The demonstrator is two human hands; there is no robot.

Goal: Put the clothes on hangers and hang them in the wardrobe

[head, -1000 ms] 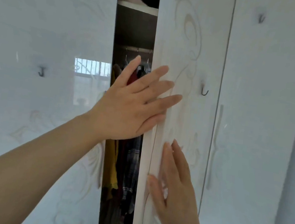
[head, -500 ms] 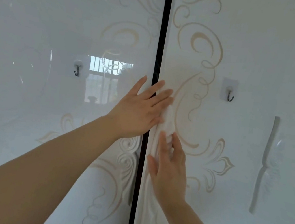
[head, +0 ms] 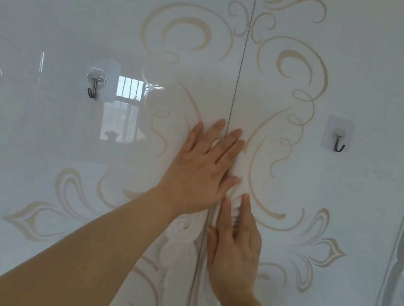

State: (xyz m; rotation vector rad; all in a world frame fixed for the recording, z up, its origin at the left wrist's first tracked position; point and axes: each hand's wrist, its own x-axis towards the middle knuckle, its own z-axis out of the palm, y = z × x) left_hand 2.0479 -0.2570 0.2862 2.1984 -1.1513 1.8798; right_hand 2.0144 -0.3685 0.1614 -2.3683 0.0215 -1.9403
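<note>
Two glossy white wardrobe doors with beige swirl ornaments fill the view; the left door [head: 110,23] and the right door [head: 352,57] meet at a thin vertical seam. My left hand [head: 201,171] lies flat with fingers spread across the seam, its fingertips touching the right door. My right hand [head: 234,248] rests flat on the raised white handle of the right door [head: 242,166], just below the left hand. Neither hand holds anything. The clothes and hangers are hidden behind the doors.
A small stick-on hook [head: 94,85] sits on the left door and another hook [head: 338,143] on the right door. A further door with a long pale handle [head: 401,258] stands at the far right.
The gap between the two doors has closed: a second ago hanging clothes showed inside, then a dark slit, now only a thin seam. Both hands stayed flat on the doors, pressing inward.
</note>
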